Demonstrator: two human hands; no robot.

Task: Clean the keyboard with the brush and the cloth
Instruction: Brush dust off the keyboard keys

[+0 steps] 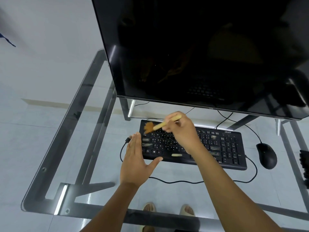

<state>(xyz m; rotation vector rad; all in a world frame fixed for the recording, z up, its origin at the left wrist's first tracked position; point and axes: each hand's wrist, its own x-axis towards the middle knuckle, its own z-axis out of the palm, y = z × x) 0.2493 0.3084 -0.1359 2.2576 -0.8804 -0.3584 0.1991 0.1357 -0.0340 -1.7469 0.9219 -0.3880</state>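
Observation:
A black keyboard (225,148) lies on the glass desk (70,148) below the monitor. My right hand (182,131) grips a wooden-handled brush (160,125) above the keyboard's left half. The brush's brown bristles rest on the top left keys and look blurred. My left hand (137,159) is flat with fingers together and thumb spread, pressed against the keyboard's left edge. No cloth is clearly in view.
A large dark monitor (200,47) stands just behind the keyboard. A black mouse (266,155) lies to the right, its cable (175,181) looping in front. A loose USB plug (128,140) lies left of the keyboard. A dark object (304,166) sits at the right edge.

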